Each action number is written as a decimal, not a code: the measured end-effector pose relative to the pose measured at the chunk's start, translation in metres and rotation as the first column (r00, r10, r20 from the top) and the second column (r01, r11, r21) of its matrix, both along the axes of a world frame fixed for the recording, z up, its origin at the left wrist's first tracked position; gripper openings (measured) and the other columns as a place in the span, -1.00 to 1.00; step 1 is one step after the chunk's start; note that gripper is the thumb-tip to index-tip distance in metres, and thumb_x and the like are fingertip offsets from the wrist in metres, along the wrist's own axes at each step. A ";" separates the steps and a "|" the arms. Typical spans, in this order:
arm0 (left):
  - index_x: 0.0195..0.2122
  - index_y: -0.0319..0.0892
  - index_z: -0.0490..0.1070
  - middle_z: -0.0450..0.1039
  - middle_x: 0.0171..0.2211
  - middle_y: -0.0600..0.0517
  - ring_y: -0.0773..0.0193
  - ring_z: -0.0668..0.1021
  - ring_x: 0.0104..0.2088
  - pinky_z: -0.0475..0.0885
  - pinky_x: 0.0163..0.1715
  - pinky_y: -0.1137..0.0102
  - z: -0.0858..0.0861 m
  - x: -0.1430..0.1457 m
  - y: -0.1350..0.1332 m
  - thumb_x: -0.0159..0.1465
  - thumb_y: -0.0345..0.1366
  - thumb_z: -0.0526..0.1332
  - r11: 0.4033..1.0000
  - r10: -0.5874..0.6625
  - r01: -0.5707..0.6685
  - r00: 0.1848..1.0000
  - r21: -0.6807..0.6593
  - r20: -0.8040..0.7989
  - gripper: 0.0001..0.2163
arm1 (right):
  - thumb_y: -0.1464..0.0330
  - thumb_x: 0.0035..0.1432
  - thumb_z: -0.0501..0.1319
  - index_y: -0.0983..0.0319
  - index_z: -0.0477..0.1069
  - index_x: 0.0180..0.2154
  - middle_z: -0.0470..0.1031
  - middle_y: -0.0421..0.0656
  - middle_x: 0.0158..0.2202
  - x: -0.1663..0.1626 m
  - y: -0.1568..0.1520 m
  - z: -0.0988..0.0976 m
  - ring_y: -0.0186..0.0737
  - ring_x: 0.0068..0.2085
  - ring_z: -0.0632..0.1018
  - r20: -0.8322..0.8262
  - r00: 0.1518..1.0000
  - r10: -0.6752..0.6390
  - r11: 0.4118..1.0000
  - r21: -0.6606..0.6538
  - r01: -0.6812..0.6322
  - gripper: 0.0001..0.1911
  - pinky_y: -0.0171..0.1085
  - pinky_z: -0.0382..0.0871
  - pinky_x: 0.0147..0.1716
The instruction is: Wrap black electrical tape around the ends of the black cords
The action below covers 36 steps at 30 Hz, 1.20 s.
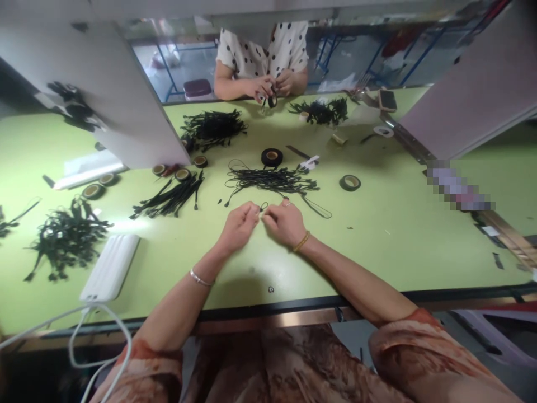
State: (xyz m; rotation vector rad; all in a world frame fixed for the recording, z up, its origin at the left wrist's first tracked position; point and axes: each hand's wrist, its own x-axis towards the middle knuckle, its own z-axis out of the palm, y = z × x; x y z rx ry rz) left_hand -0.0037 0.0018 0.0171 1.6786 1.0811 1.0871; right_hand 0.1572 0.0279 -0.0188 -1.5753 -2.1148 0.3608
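Note:
My left hand [240, 225] and my right hand [287, 223] meet over the middle of the table, fingers pinched close together. Between the fingertips a small loop of thin black cable [264, 206] shows; the rest of it is hidden by the hands. Just beyond them lies a loose bundle of black cables [271, 180] with small connectors on the ends. Behind that bundle rests a roll of black tape [272, 157]. A second black tape roll [349, 182] lies to the right.
Bundled black cables [172, 196] and a heap of cables [69, 238] lie to the left, near a white power bank [111, 267] with a white cord. Across the green table [377, 240], a co-worker's hands [272, 87] hold a tape roll. Upright panels [142, 95] stand at both sides.

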 end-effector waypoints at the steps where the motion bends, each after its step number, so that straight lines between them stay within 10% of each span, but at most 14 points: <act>1: -0.54 -0.16 0.19 0.20 -0.63 0.14 0.43 0.21 -0.60 0.15 -0.55 0.46 -0.002 -0.003 0.004 0.35 0.02 0.04 0.996 -0.007 0.012 0.998 -0.087 0.056 -0.58 | 0.27 0.19 0.16 0.22 0.52 -0.31 0.44 -0.08 -0.51 -0.002 -0.002 0.000 -0.10 -0.34 0.37 0.023 0.998 0.052 0.999 0.008 -0.052 -0.79 -0.24 0.08 -0.40; 6: -0.45 -0.20 0.36 0.33 -0.58 0.11 0.46 0.19 -0.62 0.11 -0.60 0.48 -0.014 -0.010 0.016 0.28 0.09 0.12 0.950 0.051 0.006 0.983 -0.311 0.175 -0.58 | 0.24 0.25 0.13 0.24 0.46 -0.03 0.49 -0.06 -0.46 -0.001 -0.005 0.000 -0.09 -0.35 0.38 -0.014 0.977 0.212 0.976 0.054 -0.211 -0.68 -0.20 0.17 -0.31; 14: -0.50 -0.22 0.35 0.30 -0.62 0.13 0.49 0.20 -0.65 0.10 -0.61 0.49 -0.009 -0.006 0.011 0.25 0.08 0.14 0.924 0.032 -0.013 0.999 -0.381 0.042 -0.57 | 0.02 0.23 0.14 0.21 0.39 -0.08 0.49 -0.12 -0.31 0.007 -0.008 0.013 -0.24 -0.37 0.44 -0.678 0.727 0.112 0.971 -0.081 -0.226 -0.57 -0.24 0.33 -0.35; 18: -0.52 -0.22 0.33 0.25 -0.65 0.14 0.49 0.19 -0.66 0.08 -0.63 0.50 -0.011 -0.002 0.009 0.28 0.04 0.12 0.898 -0.031 0.054 0.998 -0.437 0.059 -0.58 | 0.00 0.17 0.20 0.20 0.36 -0.31 0.51 -0.16 -0.44 0.003 -0.010 0.014 -0.27 -0.43 0.44 -0.709 0.696 0.113 0.922 -0.186 -0.339 -0.61 -0.27 0.31 -0.38; 24: -0.49 -0.21 0.31 0.18 -0.63 0.16 0.48 0.19 -0.62 0.07 -0.60 0.51 -0.012 -0.008 0.013 0.23 0.09 0.17 0.902 -0.131 0.145 0.989 -0.406 0.061 -0.58 | 0.04 0.13 0.22 0.19 0.32 -0.47 0.37 -0.21 -0.56 0.009 -0.005 0.014 -0.30 -0.51 0.34 -0.655 0.756 0.010 0.980 -0.144 -0.137 -0.64 -0.26 0.24 -0.44; 30: -0.45 -0.21 0.34 0.06 -0.67 0.21 0.48 0.10 -0.64 -0.05 -0.62 0.49 -0.013 -0.013 0.017 0.15 0.18 0.21 0.869 -0.146 0.200 0.978 -0.453 0.150 -0.53 | -0.04 0.01 0.28 0.21 0.33 -0.47 0.37 -0.23 -0.59 0.010 0.002 0.013 -0.36 -0.57 0.28 -0.849 0.504 -0.162 0.861 -0.371 -0.348 -0.56 -0.31 0.16 -0.54; 36: -0.44 -0.20 0.35 0.07 -0.69 0.21 0.49 0.09 -0.67 -0.06 -0.63 0.48 -0.019 -0.013 0.019 0.16 0.15 0.20 0.860 -0.115 0.165 0.985 -0.482 0.130 -0.55 | 0.01 0.16 0.18 0.22 0.48 -0.26 0.49 -0.17 -0.44 0.013 0.001 0.012 -0.30 -0.48 0.38 -0.749 0.661 0.048 0.908 -0.243 -0.342 -0.60 -0.27 0.28 -0.43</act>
